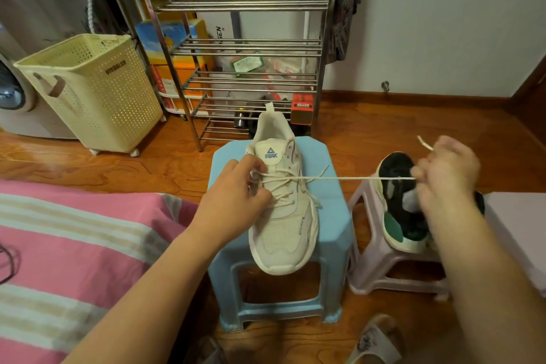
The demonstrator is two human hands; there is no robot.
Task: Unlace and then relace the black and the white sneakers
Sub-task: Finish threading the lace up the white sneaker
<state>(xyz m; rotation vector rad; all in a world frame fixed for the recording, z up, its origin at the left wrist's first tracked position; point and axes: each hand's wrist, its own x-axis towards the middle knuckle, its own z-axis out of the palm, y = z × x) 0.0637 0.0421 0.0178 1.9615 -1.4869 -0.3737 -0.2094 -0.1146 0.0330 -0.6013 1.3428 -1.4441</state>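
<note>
On the blue stool, we see the white sneaker, toe toward us. Our left hand pinches its eyelets; our right hand pulls the lace taut rightward, crosswise, over the black sneaker.

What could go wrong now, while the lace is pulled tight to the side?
1. The white sneaker lies on the blue stool with its toe over the front edge. The right hand pulls the lace sideways, so the shoe may twist or slide off if the left hand loosens its hold.
2. The right hand works just above the black sneaker on the small pink stool and might knock it.
</note>
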